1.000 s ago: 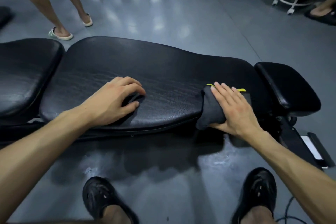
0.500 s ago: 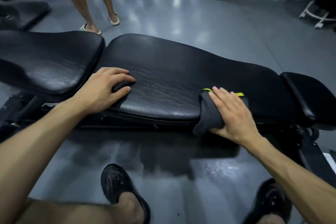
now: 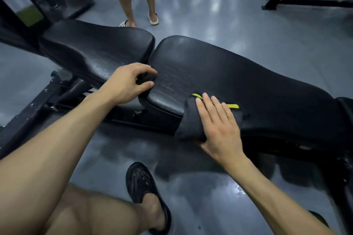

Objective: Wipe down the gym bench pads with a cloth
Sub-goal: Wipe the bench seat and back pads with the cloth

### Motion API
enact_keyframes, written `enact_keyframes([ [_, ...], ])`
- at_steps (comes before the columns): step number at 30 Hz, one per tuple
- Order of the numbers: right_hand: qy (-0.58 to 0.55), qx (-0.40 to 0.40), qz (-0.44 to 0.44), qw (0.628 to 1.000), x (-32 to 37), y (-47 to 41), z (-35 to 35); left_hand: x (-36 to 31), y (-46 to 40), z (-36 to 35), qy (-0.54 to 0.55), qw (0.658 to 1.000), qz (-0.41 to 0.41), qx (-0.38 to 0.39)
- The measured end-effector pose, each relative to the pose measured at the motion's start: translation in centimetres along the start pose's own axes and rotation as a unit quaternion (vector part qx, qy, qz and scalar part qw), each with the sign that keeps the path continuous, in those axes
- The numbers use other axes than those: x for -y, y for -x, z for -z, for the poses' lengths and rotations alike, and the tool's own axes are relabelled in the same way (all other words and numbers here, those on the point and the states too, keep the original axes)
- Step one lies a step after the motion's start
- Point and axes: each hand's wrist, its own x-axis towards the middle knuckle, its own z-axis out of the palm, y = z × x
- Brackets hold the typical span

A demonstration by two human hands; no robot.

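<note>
The left hand (image 3: pixel 127 85), at the centre left of the frame, has curled fingers with the thumb tucked beneath, its bare forearm running down to the lower left. The right hand (image 3: pixel 219 129), at centre right, lies flat with straight, slightly spread fingers, forearm extending to the lower right.

left hand (image 3: pixel 128 82): bare, no glove, ring or watch showing
right hand (image 3: pixel 219 128): bare, no glove or ring showing
forearms: both bare to the frame edge, no sleeve in sight
left leg (image 3: pixel 99 213): bare at knee and shin, no trouser or sock showing
left shoe (image 3: pixel 142 183): black moulded clog with cut-out vents over the toe, open at the heel
right shoe (image 3: pixel 318 217): only a dark sliver shows, too little to describe
</note>
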Motion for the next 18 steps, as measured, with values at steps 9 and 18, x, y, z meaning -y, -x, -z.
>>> enact_keyframes([
  [9,0.059,0.121,-0.052,0.990,6.2,-5.2,0.6,0.9,-0.7,1.1,0.101,0.987,0.120,0.028],
  [18,0.018,0.146,-0.013,0.989,8.9,-9.3,1.2,-0.7,0.6,1.7,0.181,0.972,0.149,0.017],
])
